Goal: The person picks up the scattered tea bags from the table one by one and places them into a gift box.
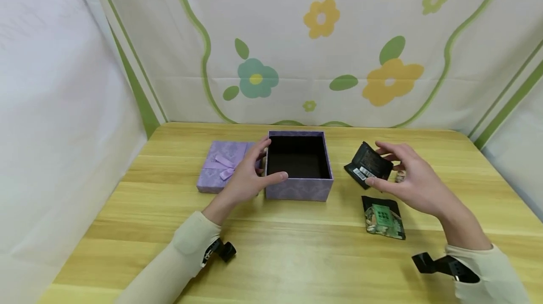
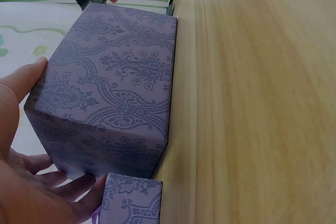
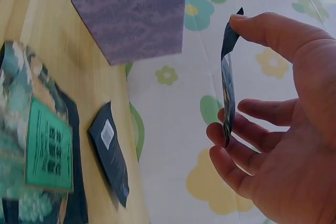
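Observation:
An open purple gift box (image 1: 299, 190) with a dark inside stands mid-table. My left hand (image 1: 248, 174) holds its left side, the thumb at the front left corner and the fingers along the left wall. My right hand (image 1: 413, 179) pinches a thin black sachet (image 3: 228, 85) between thumb and fingers, raised to the right of the box. In the right wrist view the sachet shows almost edge-on. Under it on the table lies another black sachet (image 3: 110, 153) with a white barcode label. A sachet with a green label (image 1: 383, 217) lies flat nearer to me.
The purple lid (image 1: 216, 162) with a ribbon bow lies left of the box, partly behind my left hand. A white cloth with printed flowers (image 1: 320, 19) hangs along the back edge of the wooden table (image 1: 271, 257). More white cloth (image 1: 55, 120) hangs at the left.

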`<state>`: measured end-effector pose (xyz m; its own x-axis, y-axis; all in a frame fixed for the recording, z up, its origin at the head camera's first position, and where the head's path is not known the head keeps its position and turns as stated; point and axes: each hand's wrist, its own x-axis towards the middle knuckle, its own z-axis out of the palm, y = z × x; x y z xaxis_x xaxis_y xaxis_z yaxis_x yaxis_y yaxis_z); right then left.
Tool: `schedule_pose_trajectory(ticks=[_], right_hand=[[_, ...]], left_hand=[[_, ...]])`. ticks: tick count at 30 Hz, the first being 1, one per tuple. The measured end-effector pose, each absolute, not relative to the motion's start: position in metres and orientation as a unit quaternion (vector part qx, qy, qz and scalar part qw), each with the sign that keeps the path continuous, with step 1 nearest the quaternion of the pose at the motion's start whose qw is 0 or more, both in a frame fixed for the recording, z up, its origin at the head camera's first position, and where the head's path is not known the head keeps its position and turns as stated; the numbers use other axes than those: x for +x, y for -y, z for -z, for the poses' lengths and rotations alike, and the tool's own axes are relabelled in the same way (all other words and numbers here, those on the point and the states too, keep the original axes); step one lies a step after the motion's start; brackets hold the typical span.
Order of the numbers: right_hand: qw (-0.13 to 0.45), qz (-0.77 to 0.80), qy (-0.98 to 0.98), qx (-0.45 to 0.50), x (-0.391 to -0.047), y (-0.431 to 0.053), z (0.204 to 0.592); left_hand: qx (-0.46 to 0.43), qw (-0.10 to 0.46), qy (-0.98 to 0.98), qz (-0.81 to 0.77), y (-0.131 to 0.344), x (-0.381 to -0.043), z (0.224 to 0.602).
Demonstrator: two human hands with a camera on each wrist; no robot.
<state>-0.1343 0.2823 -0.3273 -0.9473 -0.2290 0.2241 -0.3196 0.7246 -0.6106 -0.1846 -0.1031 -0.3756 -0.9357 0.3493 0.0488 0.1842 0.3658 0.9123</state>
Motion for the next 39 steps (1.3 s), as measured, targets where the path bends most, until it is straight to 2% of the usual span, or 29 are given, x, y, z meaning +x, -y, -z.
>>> schedule_pose_trajectory(ticks=[12, 39], right_hand=[[0.012, -0.338, 0.924, 0.176, -0.153, -0.239, 0.312], [-0.015, -0.333, 0.913, 0.234, -0.203, -0.177, 0.31]], left_hand=[[0.148, 0.085, -0.828, -0.534, 0.111, -0.182, 0.374], [0.146, 0.077, -0.829, -0.534, 0.112, -0.181, 0.373]])
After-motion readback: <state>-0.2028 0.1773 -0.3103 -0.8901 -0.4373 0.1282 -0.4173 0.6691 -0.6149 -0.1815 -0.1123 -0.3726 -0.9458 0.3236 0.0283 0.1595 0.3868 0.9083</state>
